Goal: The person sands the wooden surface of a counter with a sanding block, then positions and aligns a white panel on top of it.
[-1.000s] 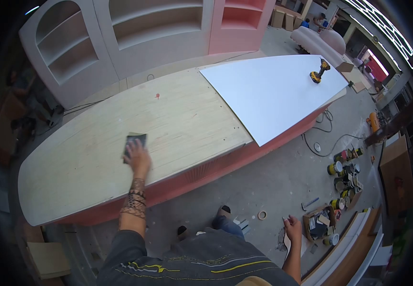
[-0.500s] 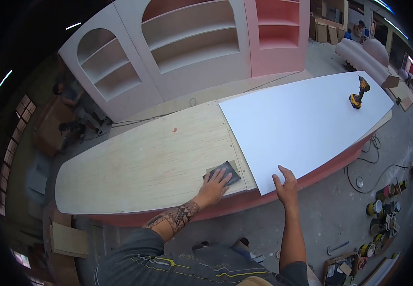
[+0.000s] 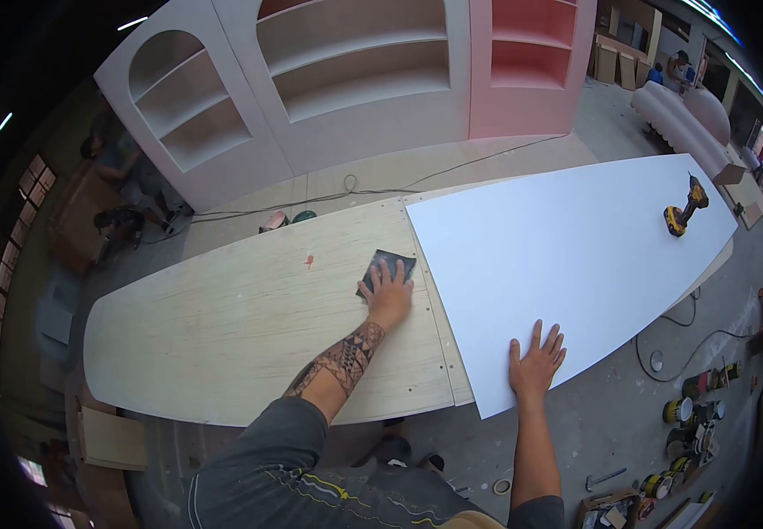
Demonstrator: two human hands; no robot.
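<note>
i'm laying my left hand, fingers spread and unclamped, over a dark sheet on the wooden top; my right hand is resting open-fingered on the white panel. i'd be pressing evenly, following the grain.

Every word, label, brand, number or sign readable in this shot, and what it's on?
No readable text anywhere.
Cordless drill: any markings too small to read.
Cans on the floor: any label print too small and blurred.
Shirt: yellow and pale lines, no legible letters.
Dark sandpaper under the left hand: no print visible.
</note>
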